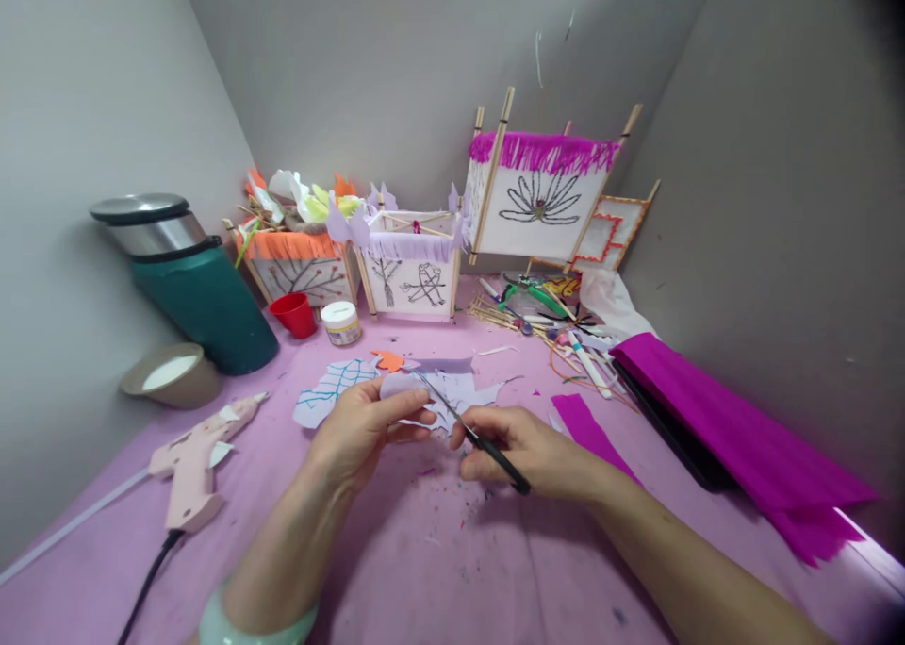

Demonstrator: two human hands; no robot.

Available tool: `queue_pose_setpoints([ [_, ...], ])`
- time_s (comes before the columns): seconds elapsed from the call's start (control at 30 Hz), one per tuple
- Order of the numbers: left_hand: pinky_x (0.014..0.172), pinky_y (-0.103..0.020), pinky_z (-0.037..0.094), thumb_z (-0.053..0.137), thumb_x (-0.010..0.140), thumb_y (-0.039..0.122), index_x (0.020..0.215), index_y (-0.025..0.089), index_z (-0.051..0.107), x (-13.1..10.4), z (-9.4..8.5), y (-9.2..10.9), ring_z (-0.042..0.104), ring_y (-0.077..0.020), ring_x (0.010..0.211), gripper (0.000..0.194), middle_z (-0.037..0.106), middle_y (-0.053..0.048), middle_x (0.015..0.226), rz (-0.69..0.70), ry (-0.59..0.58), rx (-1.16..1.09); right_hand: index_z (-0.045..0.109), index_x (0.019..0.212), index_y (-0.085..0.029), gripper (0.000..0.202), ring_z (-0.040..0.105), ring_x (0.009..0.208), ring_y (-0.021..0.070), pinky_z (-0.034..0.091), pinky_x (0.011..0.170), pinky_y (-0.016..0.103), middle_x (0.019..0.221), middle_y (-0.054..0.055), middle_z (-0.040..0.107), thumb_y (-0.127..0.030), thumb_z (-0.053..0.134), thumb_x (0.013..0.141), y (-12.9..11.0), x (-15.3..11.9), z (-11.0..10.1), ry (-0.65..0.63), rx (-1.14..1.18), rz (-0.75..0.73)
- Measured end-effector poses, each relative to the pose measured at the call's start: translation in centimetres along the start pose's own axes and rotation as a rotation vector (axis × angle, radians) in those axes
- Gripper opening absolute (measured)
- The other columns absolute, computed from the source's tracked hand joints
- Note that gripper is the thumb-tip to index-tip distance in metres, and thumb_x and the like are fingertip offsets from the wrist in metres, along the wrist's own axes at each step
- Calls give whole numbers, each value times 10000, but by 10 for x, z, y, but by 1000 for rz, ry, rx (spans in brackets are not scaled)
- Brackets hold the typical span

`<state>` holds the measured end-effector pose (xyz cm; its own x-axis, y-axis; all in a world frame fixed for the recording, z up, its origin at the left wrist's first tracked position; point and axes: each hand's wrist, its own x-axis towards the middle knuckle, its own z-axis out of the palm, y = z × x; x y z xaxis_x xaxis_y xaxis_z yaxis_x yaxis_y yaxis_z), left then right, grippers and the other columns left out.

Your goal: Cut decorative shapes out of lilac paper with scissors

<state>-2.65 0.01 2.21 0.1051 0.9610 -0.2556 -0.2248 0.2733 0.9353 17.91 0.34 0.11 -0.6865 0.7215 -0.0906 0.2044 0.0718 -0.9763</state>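
Note:
My left hand [374, 419] pinches a piece of lavender paper [400, 383] between thumb and fingers. Black-handled scissors [503, 461] sit in my right hand [519, 447], their blades pointing up and left to the paper's edge. Whether the blades are apart I cannot tell. Beneath and behind both hands lie lavender scraps [459, 390], a piece of paper with blue drawn lines [332, 390] and an orange scrap [388, 360]. Small bits of paper dot the pink tabletop [438, 570] near me.
A pale pink glue gun [194, 461], a beige bowl [173, 376] and a teal flask [205, 301] stand left. Behind are a red cup [293, 315], a white jar [340, 324] and paper lanterns [410, 277]. Magenta crepe paper [721, 419] lies right, near a marker [589, 364].

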Motion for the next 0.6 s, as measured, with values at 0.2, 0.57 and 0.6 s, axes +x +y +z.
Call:
queue_pose_setpoints([
  [0.2, 570, -236, 539, 823, 595, 262, 716, 121, 733, 0, -1, -1, 643, -146, 621, 206, 691, -49, 671, -2, -1, 5, 601, 907, -171, 285, 369, 560, 91, 262, 499, 217, 611, -60, 424, -403, 703, 775, 1, 0, 0, 19, -47, 10],
  [0.57, 596, -236, 532, 806, 631, 263, 707, 139, 734, 0, -5, 2, 628, -131, 610, 163, 690, -33, 641, 7, -47, 44, 624, 862, -186, 322, 349, 549, 90, 247, 508, 215, 584, -74, 397, -473, 726, 760, 3, 2, -1, 123, -328, -89],
  [0.6, 596, -235, 529, 804, 633, 264, 703, 140, 733, 0, -5, 2, 627, -131, 605, 159, 690, -34, 635, 10, -48, 55, 627, 857, -187, 335, 356, 549, 91, 250, 515, 218, 588, -73, 404, -491, 728, 757, 4, 2, -2, 133, -377, -120],
])
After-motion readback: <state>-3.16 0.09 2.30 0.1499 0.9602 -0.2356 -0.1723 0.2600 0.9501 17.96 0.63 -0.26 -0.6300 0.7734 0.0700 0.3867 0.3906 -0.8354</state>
